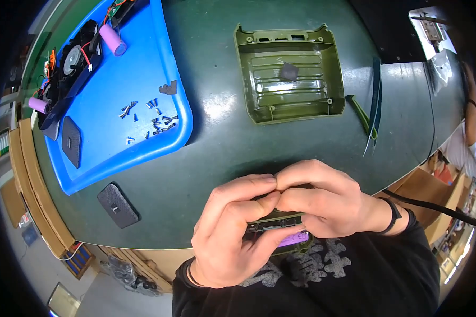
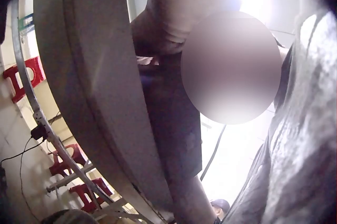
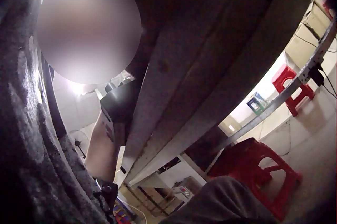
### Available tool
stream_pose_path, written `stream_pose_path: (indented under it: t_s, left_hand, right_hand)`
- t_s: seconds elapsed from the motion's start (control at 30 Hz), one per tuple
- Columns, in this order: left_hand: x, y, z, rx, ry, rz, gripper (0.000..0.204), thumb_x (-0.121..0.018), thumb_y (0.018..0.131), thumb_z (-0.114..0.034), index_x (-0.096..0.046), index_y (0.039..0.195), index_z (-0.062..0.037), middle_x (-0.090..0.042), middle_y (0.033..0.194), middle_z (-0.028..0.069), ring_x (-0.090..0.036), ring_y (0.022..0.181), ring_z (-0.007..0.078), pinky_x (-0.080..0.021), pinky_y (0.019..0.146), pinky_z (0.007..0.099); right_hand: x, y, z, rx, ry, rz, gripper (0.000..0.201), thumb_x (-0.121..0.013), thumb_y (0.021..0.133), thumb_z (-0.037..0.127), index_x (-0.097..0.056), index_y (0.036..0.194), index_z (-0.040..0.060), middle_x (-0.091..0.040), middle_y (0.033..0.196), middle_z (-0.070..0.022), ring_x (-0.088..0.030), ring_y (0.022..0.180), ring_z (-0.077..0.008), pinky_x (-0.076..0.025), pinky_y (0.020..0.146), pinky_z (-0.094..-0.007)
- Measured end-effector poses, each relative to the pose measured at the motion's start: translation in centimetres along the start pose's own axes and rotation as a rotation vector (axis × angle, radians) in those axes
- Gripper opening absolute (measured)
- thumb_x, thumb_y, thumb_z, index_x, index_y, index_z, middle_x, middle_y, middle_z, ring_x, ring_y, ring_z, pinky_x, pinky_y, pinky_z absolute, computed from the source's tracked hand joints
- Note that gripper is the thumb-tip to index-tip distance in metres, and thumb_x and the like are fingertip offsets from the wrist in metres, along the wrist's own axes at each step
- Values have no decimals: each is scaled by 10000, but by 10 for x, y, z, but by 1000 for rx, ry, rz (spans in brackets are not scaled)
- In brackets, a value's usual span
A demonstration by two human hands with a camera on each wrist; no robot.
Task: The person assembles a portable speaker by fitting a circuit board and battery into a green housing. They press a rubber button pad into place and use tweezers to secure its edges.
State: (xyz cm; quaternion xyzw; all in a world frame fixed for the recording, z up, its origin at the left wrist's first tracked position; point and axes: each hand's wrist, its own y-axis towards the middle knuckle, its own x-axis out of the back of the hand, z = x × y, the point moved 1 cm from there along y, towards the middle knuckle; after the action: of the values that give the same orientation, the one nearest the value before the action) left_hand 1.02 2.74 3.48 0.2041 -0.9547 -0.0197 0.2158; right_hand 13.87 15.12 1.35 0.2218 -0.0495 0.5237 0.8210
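Note:
At the table's near edge, both hands hold a device with an olive-green casing, a black slotted strip [image 1: 272, 224] and a purple battery cell [image 1: 292, 240]. My left hand [image 1: 227, 232] grips its left side, thumb underneath and fingers arched over the top. On the other side, my right hand [image 1: 328, 203] holds it with bent fingers. The fingertips of both hands meet above the casing and hide most of it. Seen from below in the left wrist view, the device [image 2: 171, 118] is a dark slab; the right wrist view shows part of the casing [image 3: 124, 100].
A blue tray [image 1: 116, 168] at left holds several screws [image 1: 158, 124], black housings with purple cells, and a black panel [image 1: 71, 142]. Another black panel [image 1: 118, 205] lies nearer. Ahead sits an olive-green shell [image 1: 291, 98], with tweezers [image 1: 374, 105] and a green strip [image 1: 360, 113] to its right.

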Motion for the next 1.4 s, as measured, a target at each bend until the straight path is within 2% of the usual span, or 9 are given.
stream_pose_path:
  t_s: [0.23,0.3,0.37,0.43,0.73,1.07,1.17,1.23,1.4]
  left_hand:
    - [-4,-3,0,1,-42,-38,431,-883,612,-102,-628,927,44,-624,1062,153,-675,958,287,-595,809,349]
    - [-3,-5,2,-11,-54,-18,461,-903,617,-122,-620,924,74,-615,1051,181,-668,980,300,-547,883,423]
    - [-2,-5,0,8,-37,-19,461,-904,615,-122,-619,923,68,-616,1050,179,-668,983,303,-549,881,428]
    - [-2,-4,-1,21,-15,-23,461,-905,613,-122,-618,923,61,-618,1049,178,-668,986,307,-550,880,432]
    - [-4,-3,5,-45,-44,-71,412,-891,633,-101,-626,918,34,-641,1014,176,-669,974,304,-554,877,430]
    - [3,1,0,-78,118,-16,401,-875,627,-159,-688,928,30,-668,988,166,-666,934,301,-544,817,377]
    - [1,0,-1,-93,166,-33,389,-871,620,-164,-703,912,29,-673,972,158,-664,938,304,-543,815,377]
    - [1,0,0,-107,194,-45,381,-869,618,-170,-710,902,28,-676,962,152,-662,938,304,-541,814,377]
    - [1,7,-5,-177,269,-40,382,-832,592,-146,-723,910,36,-686,938,112,-668,912,278,-561,793,343]
  right_hand:
    - [0,0,-3,30,56,12,242,-636,707,-112,-620,939,-47,-583,978,-148,-621,828,-305,-519,730,-369]
    - [1,0,-3,22,63,19,259,-643,705,-110,-618,954,-47,-587,989,-152,-626,844,-309,-523,733,-370]
    - [2,-1,-2,23,67,26,276,-650,703,-108,-615,970,-47,-591,1000,-157,-631,861,-313,-528,736,-372]
    - [3,-3,1,-69,60,26,329,-674,697,-101,-604,1013,-43,-603,1021,-166,-640,902,-324,-540,743,-378]
    - [4,-4,-1,-69,131,-60,533,-733,652,-116,-537,1137,-15,-625,1057,-170,-648,945,-315,-558,764,-361]
    - [2,-3,1,-65,-14,-24,470,-693,692,-110,-609,1149,-33,-620,1055,-170,-645,881,-306,-543,742,-360]
    - [0,-4,0,-44,-6,-53,498,-624,614,-171,-660,1099,-62,-665,1063,-194,-681,884,-292,-566,753,-342]
    - [-1,-4,-3,5,11,-70,407,-669,711,-124,-643,1113,-65,-632,1124,-187,-668,948,-308,-564,793,-352]
    - [-3,-5,-3,-15,27,-68,381,-679,727,-111,-649,1105,-70,-645,1141,-201,-676,998,-317,-574,836,-354]
